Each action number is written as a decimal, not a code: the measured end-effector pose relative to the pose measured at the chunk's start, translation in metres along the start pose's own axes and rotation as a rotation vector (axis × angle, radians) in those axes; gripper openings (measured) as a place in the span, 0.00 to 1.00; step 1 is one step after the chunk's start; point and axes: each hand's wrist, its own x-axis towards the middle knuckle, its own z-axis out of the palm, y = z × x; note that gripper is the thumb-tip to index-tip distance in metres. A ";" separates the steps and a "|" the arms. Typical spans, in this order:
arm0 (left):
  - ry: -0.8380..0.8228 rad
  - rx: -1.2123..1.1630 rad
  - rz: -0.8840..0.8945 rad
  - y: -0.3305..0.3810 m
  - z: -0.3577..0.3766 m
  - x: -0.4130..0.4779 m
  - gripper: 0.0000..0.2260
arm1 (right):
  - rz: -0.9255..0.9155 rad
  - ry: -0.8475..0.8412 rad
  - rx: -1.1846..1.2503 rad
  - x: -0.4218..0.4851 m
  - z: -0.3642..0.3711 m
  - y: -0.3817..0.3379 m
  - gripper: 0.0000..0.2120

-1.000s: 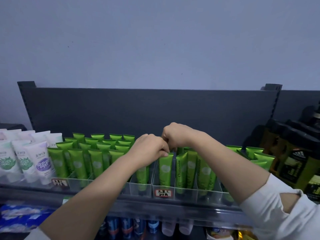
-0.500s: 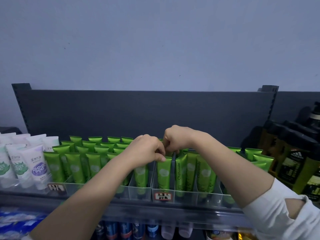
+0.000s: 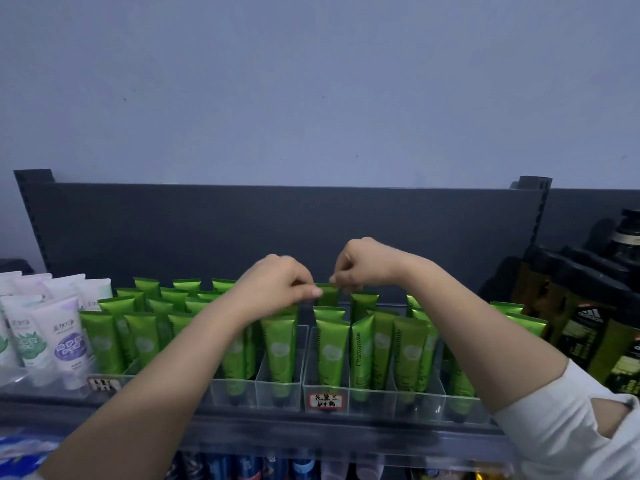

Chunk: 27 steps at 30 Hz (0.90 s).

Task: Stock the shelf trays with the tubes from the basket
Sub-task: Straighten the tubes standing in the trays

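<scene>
Several green tubes stand cap-down in clear shelf trays (image 3: 278,396) along the shelf. My left hand (image 3: 277,284) and my right hand (image 3: 363,265) are side by side above the middle trays. Both pinch the crimped top edge of one green tube (image 3: 327,294) standing near the back of a tray with a handwritten label (image 3: 326,400). More green tubes (image 3: 332,351) fill the lanes in front of it. The basket is out of view.
White tubes (image 3: 67,341) stand at the left end of the shelf. Dark boxed bottles (image 3: 588,327) crowd the right end. A dark back panel (image 3: 277,223) rises behind the trays. Blue packages (image 3: 242,467) sit on the shelf below.
Both hands have moved slightly apart and stay at the same tray, still pinching tube tops. The camera view has shifted a little.
</scene>
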 end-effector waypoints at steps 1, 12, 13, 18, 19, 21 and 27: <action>0.035 -0.027 -0.014 -0.004 -0.005 0.003 0.07 | 0.011 0.064 -0.006 0.002 -0.002 0.003 0.11; -0.208 0.243 0.023 -0.002 0.027 0.074 0.13 | 0.146 -0.126 -0.103 0.003 0.006 0.025 0.10; -0.231 0.237 0.016 -0.002 0.031 0.077 0.13 | 0.149 -0.129 -0.099 0.002 0.008 0.026 0.10; -0.236 0.173 0.028 -0.007 0.041 0.082 0.09 | 0.166 -0.087 -0.142 0.004 0.017 0.035 0.08; -0.234 0.152 0.034 -0.007 0.040 0.082 0.09 | 0.168 -0.082 -0.155 0.003 0.017 0.036 0.08; -0.246 0.121 0.048 -0.007 0.039 0.081 0.10 | 0.173 -0.082 -0.161 0.002 0.015 0.037 0.08; -0.267 0.065 0.087 0.000 0.039 0.076 0.10 | 0.184 -0.109 -0.142 -0.001 0.013 0.039 0.07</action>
